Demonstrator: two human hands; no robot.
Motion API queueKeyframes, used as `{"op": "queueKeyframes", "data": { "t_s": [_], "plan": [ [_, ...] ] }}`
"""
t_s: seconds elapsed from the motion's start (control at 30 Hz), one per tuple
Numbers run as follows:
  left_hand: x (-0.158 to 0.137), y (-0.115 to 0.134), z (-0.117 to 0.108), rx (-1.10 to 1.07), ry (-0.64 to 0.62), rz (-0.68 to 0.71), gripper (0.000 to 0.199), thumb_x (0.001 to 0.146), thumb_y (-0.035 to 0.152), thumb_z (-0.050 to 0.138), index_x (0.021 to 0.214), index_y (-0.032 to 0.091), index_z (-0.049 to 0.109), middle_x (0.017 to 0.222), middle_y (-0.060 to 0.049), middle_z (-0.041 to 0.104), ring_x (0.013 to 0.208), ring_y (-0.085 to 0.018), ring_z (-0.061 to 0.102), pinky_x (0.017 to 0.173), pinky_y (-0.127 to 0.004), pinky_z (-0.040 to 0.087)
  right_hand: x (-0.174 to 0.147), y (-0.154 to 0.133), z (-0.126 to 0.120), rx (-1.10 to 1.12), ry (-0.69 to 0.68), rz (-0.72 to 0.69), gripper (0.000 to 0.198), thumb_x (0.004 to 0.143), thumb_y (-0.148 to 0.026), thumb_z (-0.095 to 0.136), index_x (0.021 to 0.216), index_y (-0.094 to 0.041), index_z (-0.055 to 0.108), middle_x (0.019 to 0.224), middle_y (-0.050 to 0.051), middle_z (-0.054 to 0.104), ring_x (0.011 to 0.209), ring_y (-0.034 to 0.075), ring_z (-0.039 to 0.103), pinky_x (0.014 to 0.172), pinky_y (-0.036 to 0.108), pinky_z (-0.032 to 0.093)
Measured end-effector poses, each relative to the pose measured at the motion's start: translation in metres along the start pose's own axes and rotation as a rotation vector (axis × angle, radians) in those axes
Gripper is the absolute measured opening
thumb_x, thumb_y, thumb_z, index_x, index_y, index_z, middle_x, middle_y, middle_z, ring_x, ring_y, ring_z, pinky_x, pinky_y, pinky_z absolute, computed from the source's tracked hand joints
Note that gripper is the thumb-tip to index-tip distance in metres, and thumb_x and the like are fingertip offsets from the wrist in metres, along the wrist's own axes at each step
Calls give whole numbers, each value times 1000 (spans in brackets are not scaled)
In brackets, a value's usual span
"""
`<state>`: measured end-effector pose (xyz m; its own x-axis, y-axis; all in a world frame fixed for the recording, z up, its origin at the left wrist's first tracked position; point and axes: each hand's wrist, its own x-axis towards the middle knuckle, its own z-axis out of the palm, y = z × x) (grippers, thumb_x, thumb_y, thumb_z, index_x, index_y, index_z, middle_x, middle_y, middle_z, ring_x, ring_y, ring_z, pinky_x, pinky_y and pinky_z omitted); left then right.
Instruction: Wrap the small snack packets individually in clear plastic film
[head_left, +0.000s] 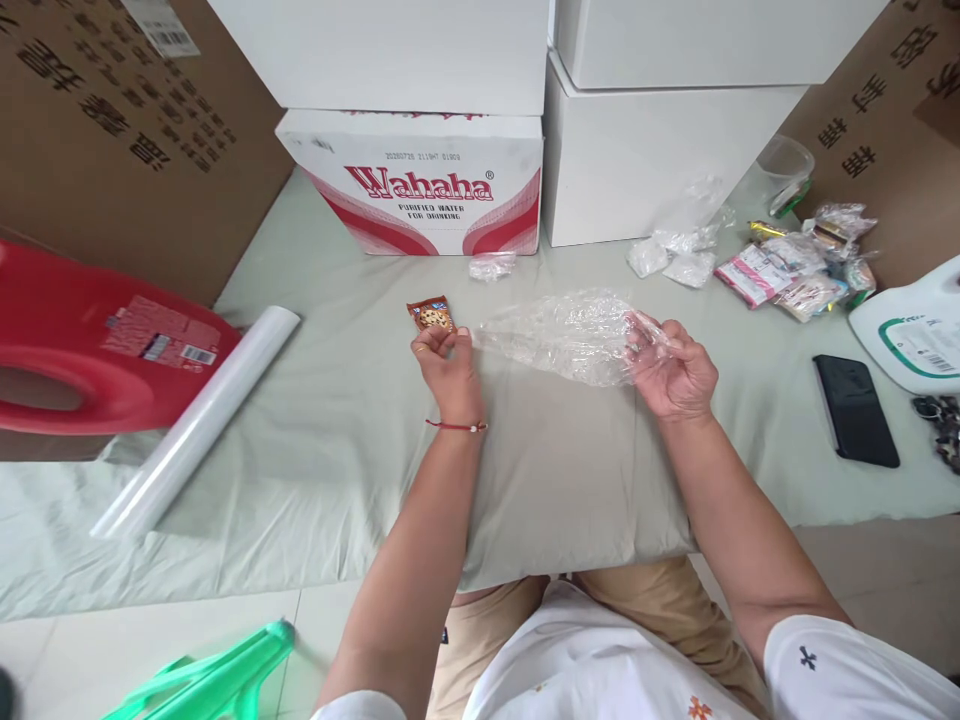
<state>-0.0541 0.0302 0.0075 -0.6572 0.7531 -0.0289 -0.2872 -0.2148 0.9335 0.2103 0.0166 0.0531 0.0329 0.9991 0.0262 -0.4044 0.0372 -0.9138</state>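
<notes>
A small brown cookie packet (pixel 433 314) with a cookie picture is at the fingers of my left hand (pixel 448 372), which pinches its lower edge. A crinkled clear plastic bag (pixel 559 335) stretches across the middle, tapering to a point beside my left thumb. Whether that thumb also touches the bag, I cannot tell. On the right, the wide end of the bag is gripped by my right hand (pixel 675 368), with some of the film lying over the fingers.
A folded clear bag (pixel 493 266) lies before the Wahaha carton (pixel 442 190). Further right are crumpled clear bags (pixel 679 250), a pile of snack packets (pixel 802 262) and a black phone (pixel 856 410). A plastic film roll (pixel 199 420) leans by a red jug (pixel 112 340) at left.
</notes>
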Motion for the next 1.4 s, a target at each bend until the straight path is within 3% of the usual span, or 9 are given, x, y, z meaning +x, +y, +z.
{"op": "queueKeyframes", "data": {
  "t_s": [0.13,0.33,0.63,0.83,0.9,1.07,1.13,1.23,1.4],
  "plan": [
    [-31,9,7,214,-103,268,21,84,32,81,96,25,64,107,-1,59,99,-14,57,89,-23,46,-8,17,12,-255,54,-167,31,81,-43,73,65,-24,55,113,7,70,108,27,62,80,38,50],
    [-76,10,18,237,-666,96,23,92,45,72,84,23,70,79,-1,58,70,-14,48,67,-28,40,-28,44,31,-886,33,-375,17,93,-34,64,79,-25,65,95,4,55,72,15,52,62,31,42],
    [-74,5,17,203,-742,-120,38,87,57,73,100,22,67,87,-2,66,70,-14,55,68,-28,43,-39,47,39,-1249,-219,-647,21,98,-26,58,78,-23,64,77,5,55,77,21,41,62,33,32],
    [-71,-3,20,281,-687,-182,27,90,44,71,82,20,60,71,2,58,63,-12,50,62,-25,40,-38,48,37,-1074,-443,-542,19,99,-25,56,85,-24,68,83,5,61,81,20,50,66,33,42],
    [-69,-5,20,303,-676,-188,25,91,41,68,82,20,58,70,4,57,61,-11,47,61,-24,39,-37,44,34,-950,-366,-470,18,100,-29,56,89,-24,69,87,4,62,81,18,55,70,33,47],
    [-71,-8,19,395,-701,-69,23,97,39,57,86,20,57,75,2,62,64,-10,50,64,-24,40,-23,39,27,-835,145,-345,30,94,-53,63,101,-24,65,104,6,63,87,18,58,75,34,50],
    [-73,-10,19,435,-720,-9,25,98,41,57,85,20,58,71,3,59,62,-10,48,62,-24,38,-17,42,28,-804,136,-222,45,83,-61,72,108,-24,64,110,7,65,95,20,60,79,34,51],
    [-76,-11,21,446,-706,-1,30,96,47,59,84,20,56,65,5,53,58,-10,44,58,-23,35,-11,44,32,-708,58,-58,40,84,-61,71,93,-22,65,88,3,67,81,17,59,75,31,48],
    [-73,-3,22,329,-570,-110,36,94,54,60,83,22,50,63,6,48,56,-10,42,55,-23,34,-7,33,27,-485,102,10,38,82,-54,73,71,-22,57,63,-4,52,60,11,44,58,27,37]
  ]
}}
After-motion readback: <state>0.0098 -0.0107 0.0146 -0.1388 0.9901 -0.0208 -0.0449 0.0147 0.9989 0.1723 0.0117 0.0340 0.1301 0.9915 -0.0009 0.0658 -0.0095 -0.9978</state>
